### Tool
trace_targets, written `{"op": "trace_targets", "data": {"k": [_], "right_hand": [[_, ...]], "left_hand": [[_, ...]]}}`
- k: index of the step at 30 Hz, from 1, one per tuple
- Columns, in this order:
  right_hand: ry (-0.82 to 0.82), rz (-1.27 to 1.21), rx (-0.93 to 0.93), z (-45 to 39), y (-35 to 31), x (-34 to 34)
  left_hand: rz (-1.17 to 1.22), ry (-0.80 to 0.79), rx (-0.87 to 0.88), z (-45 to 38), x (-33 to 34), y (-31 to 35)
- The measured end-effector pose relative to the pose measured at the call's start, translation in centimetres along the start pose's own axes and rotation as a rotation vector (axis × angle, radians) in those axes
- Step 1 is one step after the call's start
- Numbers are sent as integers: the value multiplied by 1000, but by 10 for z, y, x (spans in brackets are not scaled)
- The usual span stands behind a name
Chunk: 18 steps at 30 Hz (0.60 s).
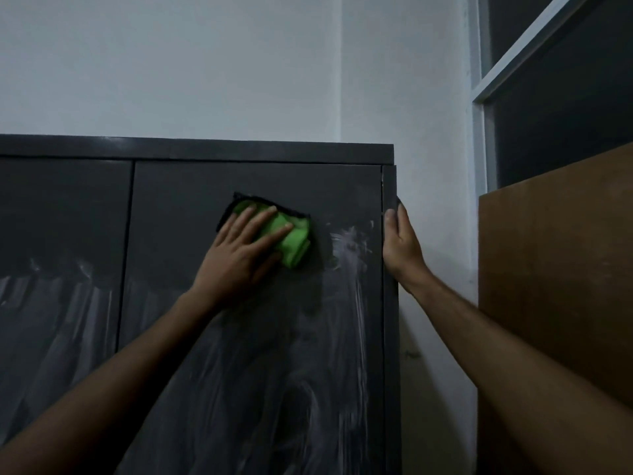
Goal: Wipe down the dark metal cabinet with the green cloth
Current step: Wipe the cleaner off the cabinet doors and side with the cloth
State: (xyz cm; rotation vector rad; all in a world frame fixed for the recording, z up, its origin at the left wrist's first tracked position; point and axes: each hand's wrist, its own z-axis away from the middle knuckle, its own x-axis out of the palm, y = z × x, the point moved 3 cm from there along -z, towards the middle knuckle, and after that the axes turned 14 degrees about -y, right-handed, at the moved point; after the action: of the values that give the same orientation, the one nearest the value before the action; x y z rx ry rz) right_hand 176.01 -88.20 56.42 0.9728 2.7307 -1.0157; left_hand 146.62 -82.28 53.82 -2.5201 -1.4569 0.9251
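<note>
The dark metal cabinet [191, 186] fills the lower left, with two doors and whitish streaks across their lower parts. My left hand [239, 252] presses the folded green cloth [291, 241] flat against the upper part of the right door, fingers straight and spread. The cloth has a dark edge showing above my fingers. My right hand [400, 241] grips the cabinet's right front edge, thumb on the front and fingers wrapped round the side.
A white wall [205, 63] rises behind and right of the cabinet. A brown wooden board [555, 269] stands at the right. Above it is a window with a pale frame [479, 97]. A narrow gap separates cabinet and board.
</note>
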Motion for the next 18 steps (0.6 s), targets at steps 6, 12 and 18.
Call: {"op": "trace_targets", "data": {"k": [6,12,18], "right_hand": [[4,-64,-107,-2,12,1],[-17,-80,-168,-6,16,-2],[36,-100,-161,-11,26,1]], "left_hand": [[60,43,-85,-63,-6,54],[-50,-6,160,3,28,52],[96,132,-203,-71,-4,55]]}}
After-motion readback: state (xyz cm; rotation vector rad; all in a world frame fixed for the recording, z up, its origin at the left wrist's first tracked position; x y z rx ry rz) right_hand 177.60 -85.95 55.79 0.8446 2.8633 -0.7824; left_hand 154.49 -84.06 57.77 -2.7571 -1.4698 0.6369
